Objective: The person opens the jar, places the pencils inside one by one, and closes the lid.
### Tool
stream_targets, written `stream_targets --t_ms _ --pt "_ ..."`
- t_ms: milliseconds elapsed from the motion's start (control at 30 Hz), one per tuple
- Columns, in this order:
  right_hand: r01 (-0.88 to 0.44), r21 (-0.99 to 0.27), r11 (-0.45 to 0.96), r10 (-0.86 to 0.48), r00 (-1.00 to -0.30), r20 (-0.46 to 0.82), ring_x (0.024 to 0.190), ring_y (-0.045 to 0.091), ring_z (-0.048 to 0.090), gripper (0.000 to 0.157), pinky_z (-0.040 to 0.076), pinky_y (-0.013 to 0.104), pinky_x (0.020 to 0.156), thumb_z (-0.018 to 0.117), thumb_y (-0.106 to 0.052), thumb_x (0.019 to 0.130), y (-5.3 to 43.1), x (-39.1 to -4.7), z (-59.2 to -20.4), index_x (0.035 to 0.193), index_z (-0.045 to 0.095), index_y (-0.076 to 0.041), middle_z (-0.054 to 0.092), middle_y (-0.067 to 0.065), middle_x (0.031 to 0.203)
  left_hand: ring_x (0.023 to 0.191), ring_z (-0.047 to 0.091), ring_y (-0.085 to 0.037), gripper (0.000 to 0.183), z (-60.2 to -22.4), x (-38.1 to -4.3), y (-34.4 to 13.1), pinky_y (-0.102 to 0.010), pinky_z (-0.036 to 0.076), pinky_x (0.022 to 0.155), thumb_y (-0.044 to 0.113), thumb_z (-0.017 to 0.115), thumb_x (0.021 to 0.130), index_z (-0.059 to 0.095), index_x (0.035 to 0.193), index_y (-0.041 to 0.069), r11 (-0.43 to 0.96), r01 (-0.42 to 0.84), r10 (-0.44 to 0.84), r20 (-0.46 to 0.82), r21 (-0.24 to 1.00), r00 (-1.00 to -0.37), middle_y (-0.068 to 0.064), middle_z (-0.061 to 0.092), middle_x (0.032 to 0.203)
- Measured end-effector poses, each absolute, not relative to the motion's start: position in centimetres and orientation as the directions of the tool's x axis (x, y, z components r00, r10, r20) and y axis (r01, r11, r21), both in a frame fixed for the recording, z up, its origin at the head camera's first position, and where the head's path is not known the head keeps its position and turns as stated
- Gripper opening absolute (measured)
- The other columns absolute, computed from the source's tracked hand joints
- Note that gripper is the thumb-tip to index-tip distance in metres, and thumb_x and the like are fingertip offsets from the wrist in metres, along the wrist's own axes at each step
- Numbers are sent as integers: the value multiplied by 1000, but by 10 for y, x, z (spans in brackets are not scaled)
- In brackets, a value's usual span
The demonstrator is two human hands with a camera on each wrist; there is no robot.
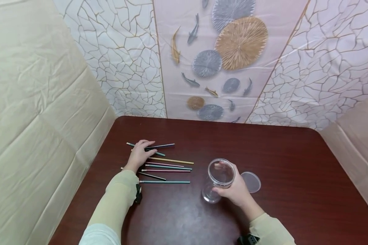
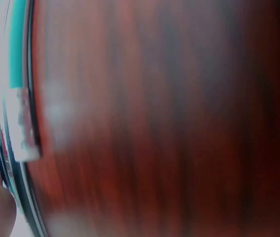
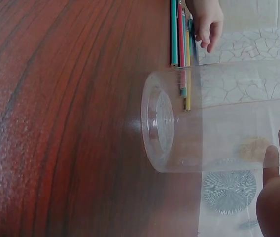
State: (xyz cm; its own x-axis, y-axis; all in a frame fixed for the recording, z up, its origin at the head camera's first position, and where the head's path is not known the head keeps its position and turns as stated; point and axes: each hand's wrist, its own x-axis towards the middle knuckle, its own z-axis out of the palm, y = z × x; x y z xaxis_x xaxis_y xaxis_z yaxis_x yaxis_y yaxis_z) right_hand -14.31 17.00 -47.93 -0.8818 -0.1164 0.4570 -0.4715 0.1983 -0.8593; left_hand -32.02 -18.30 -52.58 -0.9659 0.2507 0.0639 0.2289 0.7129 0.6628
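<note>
My right hand (image 1: 237, 189) grips a clear plastic jar (image 1: 210, 187) around its upper part. Its round mouth faces up, and nothing shows inside. In the right wrist view the clear base of the jar (image 3: 155, 123) points toward the table; I cannot tell whether it touches. Over at the left, my left hand (image 1: 138, 155) reaches over the far pencils, thumb and fingers apart. A dark blue pencil (image 1: 165, 145) passes between them. Beneath the hand lies a teal pencil (image 1: 161, 154), partly hidden. In the left wrist view a blurred teal pencil (image 2: 17, 54) shows up close.
Several more pencils lie roughly side by side, among them a yellow pencil (image 1: 174, 161), a dark red pencil (image 1: 168, 170), a black pencil (image 1: 151, 176) and a near teal pencil (image 1: 167, 182). A round clear lid (image 1: 252, 182) lies right of the jar on the brown table (image 1: 294, 163).
</note>
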Motion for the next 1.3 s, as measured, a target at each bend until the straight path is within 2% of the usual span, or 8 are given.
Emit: stream_targets --t_ms 200,433,600,667,900,1100,1300 --pt "-500 -852 156 -110 -866 488 108 13 55 86 41 18 90 80 16 51 169 -143 -480 126 41 8 58 24 113 120 40 -34 42 -534 -322 -185 -52 35 98 32 66 88 60 127 15 719 242 242 92 652 -966 -12 50 126" --pt "-500 -853 151 -93 -866 491 107 13 56 84 41 17 90 78 20 49 169 -142 -473 124 39 12 61 -1 115 111 43 -31 28 -537 -328 -178 -47 39 92 26 66 88 69 113 12 714 301 262 157 633 -952 -9 53 117" --pt "-502 -849 163 -95 -865 493 105 13 56 79 42 18 89 75 22 50 164 -137 -458 120 38 18 59 -7 113 110 42 -30 27 -537 -328 -177 -46 39 92 26 67 88 71 111 13 727 318 294 143 609 -945 -9 52 118" --pt "-508 -845 165 -100 -861 498 104 12 56 78 41 18 89 75 21 50 162 -135 -453 119 38 19 59 -8 113 111 41 -30 27 -537 -327 -177 -46 39 92 26 67 88 70 111 13 732 325 308 134 599 -942 -9 52 118" --pt "-496 -849 181 -106 -868 484 106 11 56 84 40 17 90 79 17 50 169 -143 -473 124 40 11 60 -5 115 110 41 -31 30 -540 -329 -177 -45 39 92 26 68 87 69 114 12 751 333 330 113 570 -937 -8 54 114" --pt "-493 -850 186 -118 -870 479 106 11 56 79 40 17 90 77 20 51 164 -139 -462 120 39 17 59 -7 114 110 39 -32 25 -536 -328 -177 -46 38 91 27 67 87 68 106 11 756 300 321 70 581 -944 -8 54 111" --pt "-477 -862 171 -118 -878 463 108 10 55 84 41 17 90 78 19 51 167 -143 -479 125 40 12 59 -4 116 111 39 -32 22 -534 -327 -178 -48 34 95 27 67 88 66 103 11 772 281 314 43 570 -948 -8 54 112"
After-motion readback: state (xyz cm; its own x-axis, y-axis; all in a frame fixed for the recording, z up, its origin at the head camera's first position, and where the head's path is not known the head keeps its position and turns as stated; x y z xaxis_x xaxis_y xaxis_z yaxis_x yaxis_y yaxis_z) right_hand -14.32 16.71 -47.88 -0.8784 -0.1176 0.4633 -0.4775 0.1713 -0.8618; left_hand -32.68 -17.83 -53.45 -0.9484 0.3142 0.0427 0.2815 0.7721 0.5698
